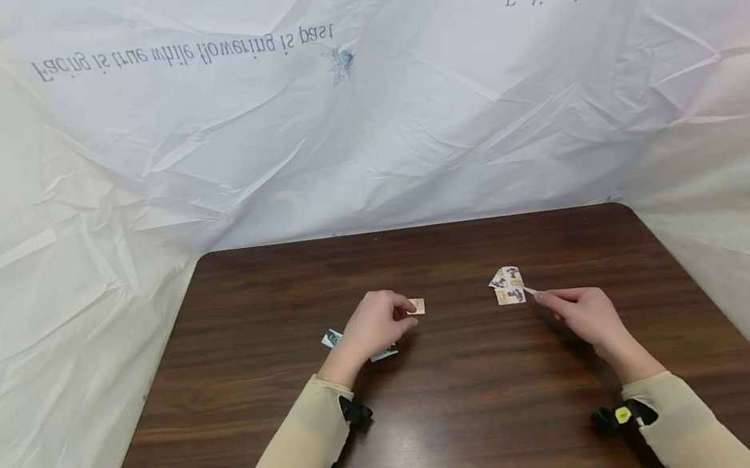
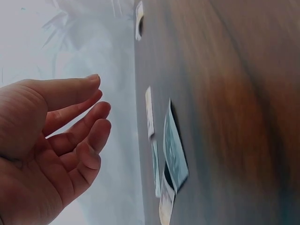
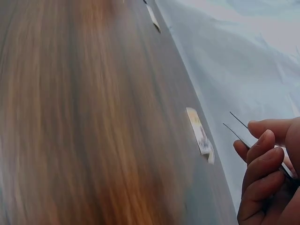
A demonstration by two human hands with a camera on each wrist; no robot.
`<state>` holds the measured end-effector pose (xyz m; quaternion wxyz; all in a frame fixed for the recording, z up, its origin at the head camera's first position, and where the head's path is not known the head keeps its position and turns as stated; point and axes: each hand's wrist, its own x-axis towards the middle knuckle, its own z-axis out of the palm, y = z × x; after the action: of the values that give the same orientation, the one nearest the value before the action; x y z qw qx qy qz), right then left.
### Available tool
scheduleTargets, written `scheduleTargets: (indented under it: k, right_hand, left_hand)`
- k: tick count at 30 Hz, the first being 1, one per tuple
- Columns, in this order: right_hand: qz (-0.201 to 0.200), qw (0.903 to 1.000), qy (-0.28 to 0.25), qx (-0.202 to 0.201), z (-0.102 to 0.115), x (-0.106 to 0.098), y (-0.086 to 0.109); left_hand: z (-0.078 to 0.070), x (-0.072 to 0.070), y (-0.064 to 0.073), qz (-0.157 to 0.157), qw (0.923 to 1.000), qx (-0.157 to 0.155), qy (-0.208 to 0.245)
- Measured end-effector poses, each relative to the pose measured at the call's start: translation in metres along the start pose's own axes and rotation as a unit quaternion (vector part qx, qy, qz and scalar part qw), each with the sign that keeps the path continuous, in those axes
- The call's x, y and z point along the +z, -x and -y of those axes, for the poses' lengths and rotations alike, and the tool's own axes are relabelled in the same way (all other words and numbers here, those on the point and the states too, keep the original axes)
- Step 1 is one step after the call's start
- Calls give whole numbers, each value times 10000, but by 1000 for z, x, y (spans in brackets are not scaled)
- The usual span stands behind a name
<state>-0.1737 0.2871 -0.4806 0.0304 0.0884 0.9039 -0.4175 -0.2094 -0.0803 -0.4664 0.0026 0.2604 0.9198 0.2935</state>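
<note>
My right hand (image 1: 587,315) grips a pair of metal tweezers (image 3: 239,136), whose two tips stand apart with nothing between them in the right wrist view. In the head view the tips point at a small cluster of beige stamps (image 1: 510,296) with dark prints. My left hand (image 1: 376,324) is loosely curled, and no object shows between its thumb and fingers in the left wrist view. Just past its fingertips lies a single beige stamp (image 1: 418,306). Teal stamps (image 2: 174,152) lie on the table beneath this hand, partly hidden by it in the head view.
A dark brown wooden table (image 1: 473,405) with rounded far corners carries the stamps. White sheeting (image 1: 362,147) with printed lettering hangs behind it and along both sides. Each wrist wears a black strap, the right one with a yellow tag (image 1: 623,414).
</note>
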Motion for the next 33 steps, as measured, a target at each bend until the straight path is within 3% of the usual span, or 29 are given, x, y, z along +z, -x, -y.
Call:
scheduleTargets:
  k: [9,19,33]
  right_hand:
    - [700,9963,-416,-267,23,30,-5]
    - [1435,9856,-657,-609,47,71,-11]
    - [1577,9838,-718,-469,61,90,-23]
  left_hand:
    - [9,-7,-9,91,9990,-338,-285]
    - [23,2,-32,423,9945,-453,-844]
    - [29,11,-42,622,9917,-367,-1065]
